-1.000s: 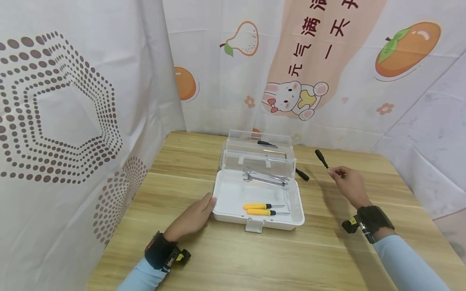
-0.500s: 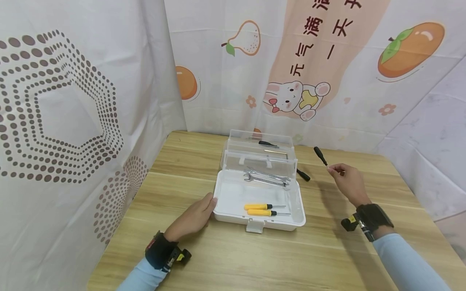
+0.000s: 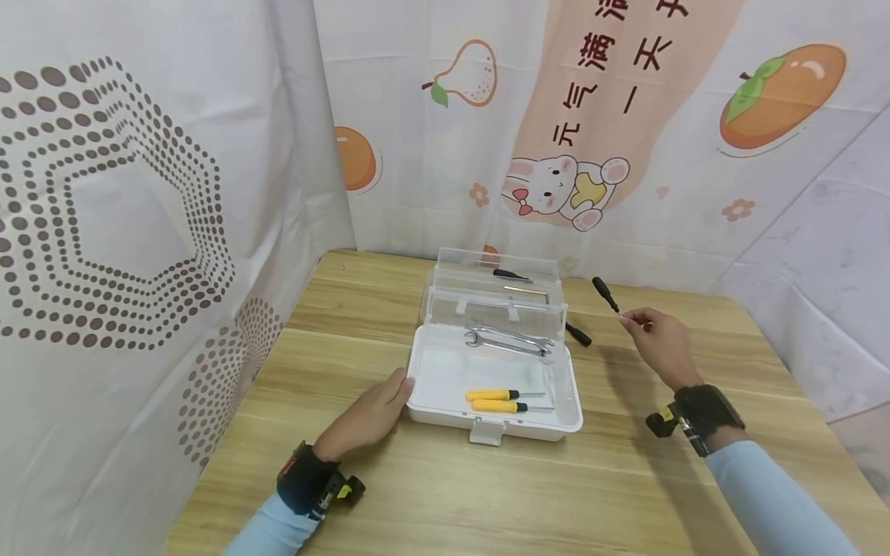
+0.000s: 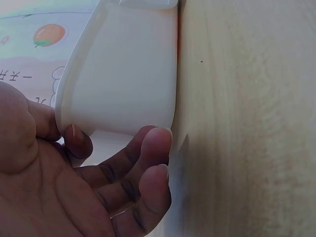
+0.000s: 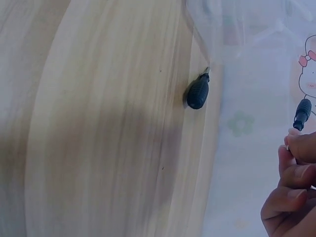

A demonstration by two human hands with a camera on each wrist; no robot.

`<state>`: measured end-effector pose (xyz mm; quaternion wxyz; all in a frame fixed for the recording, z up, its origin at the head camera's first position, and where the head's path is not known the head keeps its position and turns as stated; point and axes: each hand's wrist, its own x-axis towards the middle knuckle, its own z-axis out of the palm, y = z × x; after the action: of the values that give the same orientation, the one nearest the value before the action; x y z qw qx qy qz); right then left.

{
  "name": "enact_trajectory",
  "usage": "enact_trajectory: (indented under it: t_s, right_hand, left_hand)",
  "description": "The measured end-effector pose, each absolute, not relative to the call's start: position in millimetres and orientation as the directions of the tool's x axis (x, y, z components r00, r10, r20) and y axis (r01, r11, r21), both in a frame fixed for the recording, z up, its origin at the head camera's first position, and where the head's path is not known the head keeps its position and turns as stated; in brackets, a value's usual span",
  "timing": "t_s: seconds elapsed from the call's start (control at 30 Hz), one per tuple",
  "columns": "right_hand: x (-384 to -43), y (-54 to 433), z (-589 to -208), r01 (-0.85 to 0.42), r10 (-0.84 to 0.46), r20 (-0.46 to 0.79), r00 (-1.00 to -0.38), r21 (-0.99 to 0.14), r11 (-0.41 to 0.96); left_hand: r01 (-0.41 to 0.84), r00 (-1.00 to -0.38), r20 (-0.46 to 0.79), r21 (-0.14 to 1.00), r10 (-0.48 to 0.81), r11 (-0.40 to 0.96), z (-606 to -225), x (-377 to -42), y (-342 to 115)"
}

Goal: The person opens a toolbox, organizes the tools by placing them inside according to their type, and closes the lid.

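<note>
A white toolbox [image 3: 438, 363] stands with its clear lid raised on the table. My left hand [image 3: 371, 409] grips its front left corner, thumb at the rim and fingers below, as the left wrist view also shows on the white wall [image 4: 123, 69]. My right hand [image 3: 664, 347] holds up a black-handled screwdriver [image 3: 605, 294] right of the box, pinching it by the shaft with the handle pointing away. In the right wrist view this handle [image 5: 302, 112] rises above the pinching fingertips. Inside the box lie two yellow screwdrivers [image 3: 494, 405] and shiny open-ended wrenches [image 3: 511, 344].
Behind the tray, the clear lid compartments [image 3: 494, 286] show another black-handled screwdriver [image 3: 510, 274] and an L-shaped hex key [image 3: 526, 290]. One more black-handled screwdriver [image 3: 577, 334] lies against the box's right side. A patterned cloth [image 3: 417, 193] hangs behind the wooden table [image 3: 334, 332].
My right hand has shifted slightly left and away from me with the black-handled screwdriver in it. The left hand stays on the toolbox corner.
</note>
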<state>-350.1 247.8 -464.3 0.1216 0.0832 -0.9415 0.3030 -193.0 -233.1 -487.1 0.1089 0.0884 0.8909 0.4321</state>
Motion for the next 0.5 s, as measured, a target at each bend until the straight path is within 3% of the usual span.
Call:
enact_trajectory:
  t_s: [0.5]
  right_hand:
    - [-353,235,-457,-0.243,-0.079,0.302,-0.95,-0.558,0.794]
  left_hand:
    - [0.067,-0.96,-0.116,0.786,0.253,0.615,-487,-193,-233]
